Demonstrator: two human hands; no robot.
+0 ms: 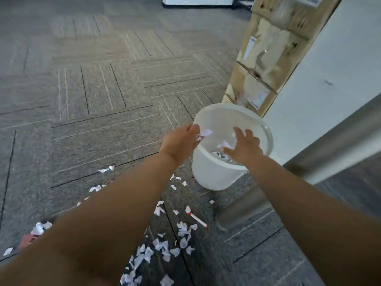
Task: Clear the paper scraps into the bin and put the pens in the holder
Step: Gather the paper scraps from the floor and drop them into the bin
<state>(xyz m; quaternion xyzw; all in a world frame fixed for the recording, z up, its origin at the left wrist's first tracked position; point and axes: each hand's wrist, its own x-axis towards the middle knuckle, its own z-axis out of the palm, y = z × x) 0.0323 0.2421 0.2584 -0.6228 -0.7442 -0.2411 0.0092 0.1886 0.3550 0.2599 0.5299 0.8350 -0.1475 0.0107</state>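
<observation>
A white translucent bin stands on the carpet with paper scraps in its bottom. My left hand is at the bin's left rim, its fingertips pinched on a few white paper scraps. Over the bin's mouth my right hand has its fingers spread, and loose scraps are in the air just under it. Many white paper scraps lie on the floor in front of the bin. A white pen with red ends lies among them.
A shiny metal post rises right of the bin, under a metal edge. A tall wooden crate and a white wall stand behind the bin. At the lower left a reddish object with scraps on it is half hidden by my arm.
</observation>
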